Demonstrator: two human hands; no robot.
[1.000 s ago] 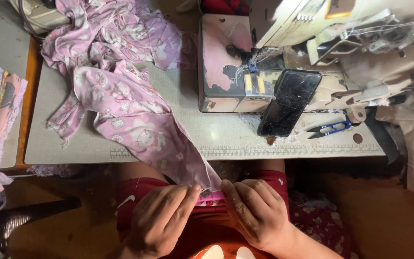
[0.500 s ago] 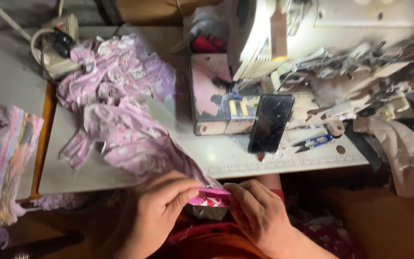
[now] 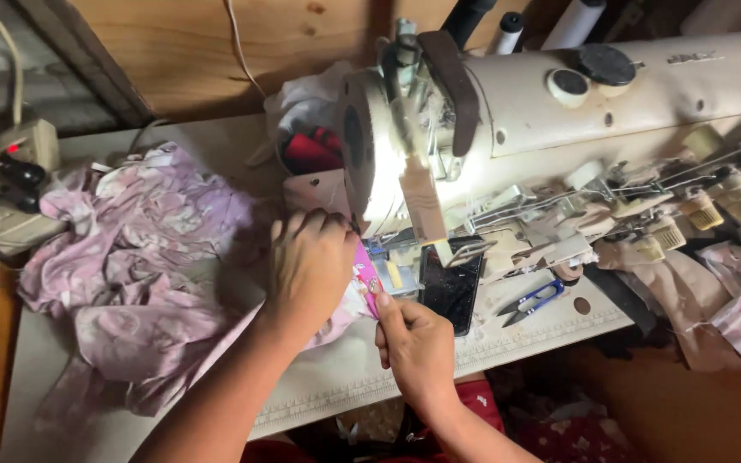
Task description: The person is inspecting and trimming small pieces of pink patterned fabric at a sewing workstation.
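Observation:
My left hand point(image 3: 309, 264) lies palm down on the pale pink printed cloth point(image 3: 143, 274), pressing it at the foot of the cream sewing machine point(image 3: 559, 120). Just below it my right hand point(image 3: 415, 343) pinches a bright pink strip of trim point(image 3: 365, 276) at the cloth's edge. The strip runs between the two hands up to the needle area point(image 3: 388, 253). Most of the garment is bunched to the left on the pale table point(image 3: 336, 386).
A black phone point(image 3: 449, 287) lies flat beside the needle plate, with blue-handled thread snips point(image 3: 532, 302) to its right. A power strip with plugs point(image 3: 10, 184) sits at the far left. More beige and pink cloth point(image 3: 722, 291) hangs at the right. A wooden board point(image 3: 216, 43) stands behind.
Both hands have risen from my lap to the table, carrying the cloth edge and pink strip up to the machine's needle. The view has swung in closer to the machine.

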